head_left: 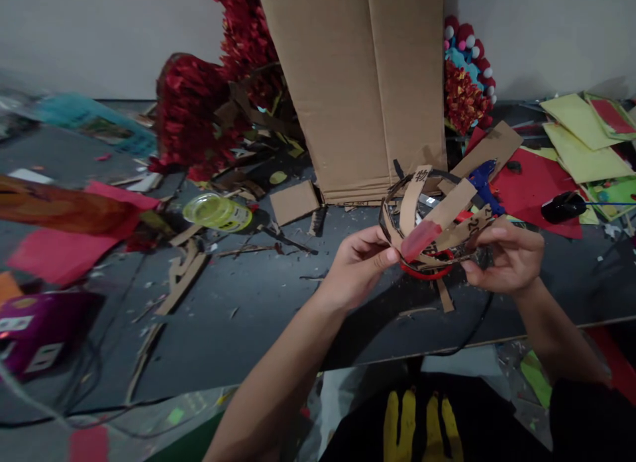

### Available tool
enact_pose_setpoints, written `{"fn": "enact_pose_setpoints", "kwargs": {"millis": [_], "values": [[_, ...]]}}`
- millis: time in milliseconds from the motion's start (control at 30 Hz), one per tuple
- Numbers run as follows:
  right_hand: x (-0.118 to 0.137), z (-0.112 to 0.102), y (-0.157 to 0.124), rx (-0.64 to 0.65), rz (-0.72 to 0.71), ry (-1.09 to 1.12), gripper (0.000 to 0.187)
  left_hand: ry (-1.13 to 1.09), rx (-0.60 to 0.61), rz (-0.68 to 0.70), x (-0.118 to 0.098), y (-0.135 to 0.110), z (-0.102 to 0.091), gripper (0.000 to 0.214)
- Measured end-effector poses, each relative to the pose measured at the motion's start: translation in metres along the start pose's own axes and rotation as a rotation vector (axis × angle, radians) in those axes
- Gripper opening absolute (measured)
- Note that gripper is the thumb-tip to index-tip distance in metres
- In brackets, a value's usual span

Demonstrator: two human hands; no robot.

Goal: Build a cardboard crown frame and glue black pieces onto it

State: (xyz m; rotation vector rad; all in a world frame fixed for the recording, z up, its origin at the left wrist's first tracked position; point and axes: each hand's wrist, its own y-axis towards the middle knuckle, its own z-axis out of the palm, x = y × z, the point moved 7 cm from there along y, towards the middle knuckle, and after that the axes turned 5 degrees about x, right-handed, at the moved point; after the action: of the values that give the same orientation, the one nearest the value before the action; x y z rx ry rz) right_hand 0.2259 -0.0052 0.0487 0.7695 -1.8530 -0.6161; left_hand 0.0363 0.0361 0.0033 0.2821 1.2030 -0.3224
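A ring-shaped frame of cardboard strips [415,200] is held above the near part of the dark table. My left hand [365,260] pinches its left side between thumb and fingers. On the right side, my right hand [507,256] grips the rim near a strip with printed characters. One strip slanting across the frame has a red patch. Beneath the frame shows a red ring-shaped piece [427,270], partly hidden. Just behind, a blue glue gun [484,183] lies near my right hand.
A tall cardboard panel [358,84] stands at the back. Red flower-like pieces [193,111] are left of it. A yellow-green jar [218,213] lies mid-table, with a purple power strip [44,329] and cords at left. Red paper [536,190] and yellow sheets [586,144] lie at right.
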Motion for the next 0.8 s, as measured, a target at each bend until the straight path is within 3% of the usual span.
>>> {"fn": "enact_pose_setpoints", "kwargs": {"millis": [233, 400, 533, 633, 800], "values": [[0.003, 0.002, 0.002, 0.015, -0.034, -0.003, 0.068, 0.023, 0.014, 0.015, -0.002, -0.001, -0.001, 0.04], [-0.011, 0.001, -0.004, 0.014, 0.151, -0.022, 0.054, 0.068, 0.116, 0.014, -0.002, -0.001, 0.007, 0.045], [-0.011, 0.006, -0.003, 0.086, 0.159, 0.011, 0.056, 0.123, 0.079, 0.016, 0.0, -0.001, 0.007, 0.036], [-0.007, 0.006, 0.0, 0.088, 0.107, 0.017, 0.064, 0.132, 0.047, 0.035, 0.001, -0.002, 0.005, 0.036], [-0.011, 0.007, -0.001, 0.085, 0.15, 0.05, 0.07, 0.134, 0.013, 0.045, 0.003, -0.003, 0.004, 0.036]]}}
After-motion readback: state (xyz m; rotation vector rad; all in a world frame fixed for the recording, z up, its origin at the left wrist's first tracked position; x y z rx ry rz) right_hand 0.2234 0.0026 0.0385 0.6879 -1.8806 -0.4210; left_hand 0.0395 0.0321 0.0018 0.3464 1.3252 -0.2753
